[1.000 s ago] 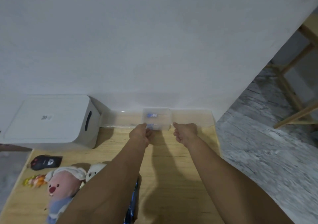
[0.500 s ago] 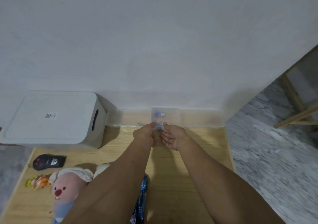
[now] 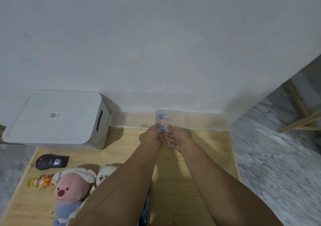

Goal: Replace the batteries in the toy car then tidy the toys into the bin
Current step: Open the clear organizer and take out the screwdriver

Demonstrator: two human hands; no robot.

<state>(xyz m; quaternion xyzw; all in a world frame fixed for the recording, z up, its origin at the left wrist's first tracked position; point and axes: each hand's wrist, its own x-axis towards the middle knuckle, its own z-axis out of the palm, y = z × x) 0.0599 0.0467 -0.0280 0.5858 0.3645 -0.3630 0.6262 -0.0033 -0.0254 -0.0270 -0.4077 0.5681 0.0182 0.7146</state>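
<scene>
Blue battery (image 3: 163,128) lies crosswise — both hands (image 3: 163,137) pinching

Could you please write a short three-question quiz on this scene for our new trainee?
1. True or false: the lid of the white storage bin is on.
2. Which thing lies nearest the bin? A) the black remote control B) the pink plush toy C) the yellow and orange toy
3. Fill in: the left hand and the right hand meet at the clear plastic box, which holds blue ______.

Key:
1. True.
2. A.
3. Batteries.
</scene>
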